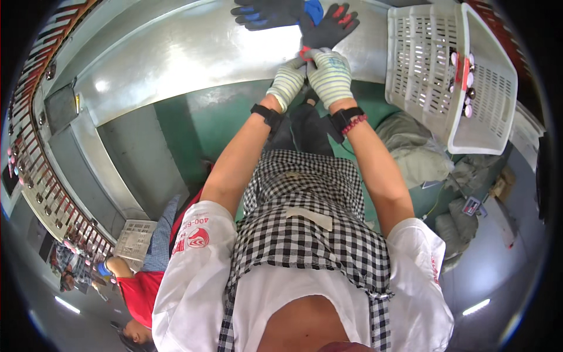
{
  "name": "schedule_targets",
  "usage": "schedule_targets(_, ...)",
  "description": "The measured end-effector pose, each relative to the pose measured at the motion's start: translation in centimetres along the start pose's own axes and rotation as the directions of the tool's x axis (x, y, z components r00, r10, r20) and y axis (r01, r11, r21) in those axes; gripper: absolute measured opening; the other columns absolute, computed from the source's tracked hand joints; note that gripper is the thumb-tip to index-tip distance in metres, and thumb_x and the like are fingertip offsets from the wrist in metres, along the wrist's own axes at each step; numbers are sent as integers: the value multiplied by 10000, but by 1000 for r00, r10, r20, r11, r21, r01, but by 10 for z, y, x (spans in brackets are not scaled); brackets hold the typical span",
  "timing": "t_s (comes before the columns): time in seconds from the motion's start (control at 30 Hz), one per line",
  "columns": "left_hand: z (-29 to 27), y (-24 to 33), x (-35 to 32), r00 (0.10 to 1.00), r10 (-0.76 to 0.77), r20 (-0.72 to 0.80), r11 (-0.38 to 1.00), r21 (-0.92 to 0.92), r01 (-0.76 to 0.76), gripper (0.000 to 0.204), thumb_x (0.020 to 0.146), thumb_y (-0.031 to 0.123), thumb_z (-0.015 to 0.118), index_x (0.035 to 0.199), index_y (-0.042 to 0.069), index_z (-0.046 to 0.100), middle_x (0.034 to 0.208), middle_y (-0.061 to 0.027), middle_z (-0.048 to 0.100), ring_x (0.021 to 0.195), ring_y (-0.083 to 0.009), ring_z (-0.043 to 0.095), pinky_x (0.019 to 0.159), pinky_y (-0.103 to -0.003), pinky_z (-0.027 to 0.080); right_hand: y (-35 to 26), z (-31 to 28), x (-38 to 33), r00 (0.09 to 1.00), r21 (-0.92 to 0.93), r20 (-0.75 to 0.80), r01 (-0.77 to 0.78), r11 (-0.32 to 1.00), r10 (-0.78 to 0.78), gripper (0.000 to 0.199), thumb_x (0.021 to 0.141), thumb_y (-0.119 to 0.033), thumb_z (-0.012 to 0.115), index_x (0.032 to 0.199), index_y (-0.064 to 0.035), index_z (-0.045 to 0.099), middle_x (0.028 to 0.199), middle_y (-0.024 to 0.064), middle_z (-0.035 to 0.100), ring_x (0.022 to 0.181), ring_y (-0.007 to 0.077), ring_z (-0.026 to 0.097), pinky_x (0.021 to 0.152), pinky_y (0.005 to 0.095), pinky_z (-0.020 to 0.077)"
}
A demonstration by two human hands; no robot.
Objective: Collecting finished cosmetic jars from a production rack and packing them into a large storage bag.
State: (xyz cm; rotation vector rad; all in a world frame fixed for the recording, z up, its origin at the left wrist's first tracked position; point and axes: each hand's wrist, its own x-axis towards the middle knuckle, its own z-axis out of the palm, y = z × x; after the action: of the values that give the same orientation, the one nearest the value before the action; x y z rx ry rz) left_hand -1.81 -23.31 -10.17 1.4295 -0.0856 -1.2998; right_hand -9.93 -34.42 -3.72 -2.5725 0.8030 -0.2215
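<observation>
Both my hands wear pale gloves with green stripes and meet at the near edge of the metal table (193, 44). A dark grey work glove with red fingertips (324, 33) lies on the table, its cuff end toward me. My right hand (330, 73) is closed on that cuff end, where a bit of red shows. My left hand (288, 83) is closed at the same spot, its fingertips partly hidden beside the right hand. Just beyond lies a dark work glove with blue fingertips (267, 14), and blue fabric (314, 10) shows beside it.
A white slotted plastic basket (422, 64) stands at the table's right end. Grey bags (410, 146) sit on the floor below it. At the left, a rail rack (56, 214) curves along, with a co-worker in red (141, 299) nearby.
</observation>
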Motion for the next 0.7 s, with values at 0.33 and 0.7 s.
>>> schedule_targets(0.33,-28,8,6,988,-155,-25,827,-550,115,313,1083,311,637,1276,80,721,902,-41,734,685,-148,664,553,-297,505,-50,-34,-17,914,463,275,-398,792,298,242,851,-149,737,1083,-83,748,1023,210,764,981,396,746,892,478,590)
schedule_targets(0.7,-25,30,-37,916,400,-25,724,622,-299,252,852,-28,723,1084,52,778,1073,-160,805,1000,-270,751,936,-389,594,-40,-50,-31,938,487,334,-90,868,-90,186,907,-66,704,1078,3,728,945,139,715,908,296,677,930,422,537)
